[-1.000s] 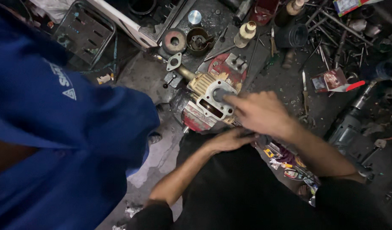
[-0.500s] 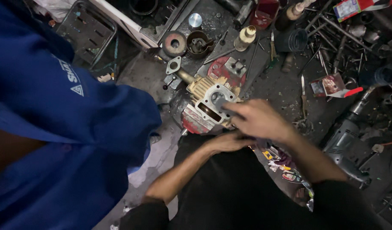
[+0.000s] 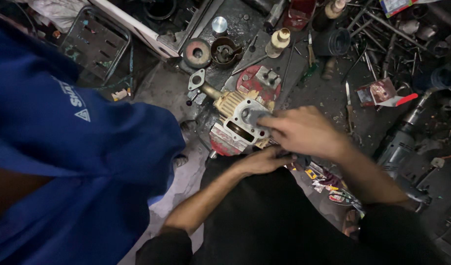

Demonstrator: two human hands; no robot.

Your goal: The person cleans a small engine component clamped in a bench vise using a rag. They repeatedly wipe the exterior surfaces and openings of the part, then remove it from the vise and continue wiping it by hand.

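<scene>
Both hands met at a pale metal engine cylinder with cooling fins and a round bore [image 3: 242, 122], which sat on a round red-painted metal block [image 3: 225, 142] near the middle of the grimy dark workshop floor [image 3: 333, 103]. The right hand [image 3: 304, 131] lay over the cylinder's right side with its fingers [image 3: 272, 122] stretched flat across the top face, pressing rather than gripping; it was blurred, so whether anything was pinched beneath could not be told. The left hand [image 3: 259, 161] reached in from below, its fingers curled against the cylinder's lower edge, and whether it closed on the part or only steadied it could not be told. Just beyond the cylinder lay a second red disc carrying a small grey metal block [image 3: 264, 78], and farther toward the floor's far edge sat a rusty round bearing ring [image 3: 197, 53] beside a dark cup-shaped metal housing [image 3: 224, 50]. A cream plastic bottle with a nozzle [image 3: 278, 41] stood near them. A grey electric drill [image 3: 399, 147] lay toward the right edge. Another person's blue shirt [image 3: 78, 157] filled the left side of the view.
</scene>
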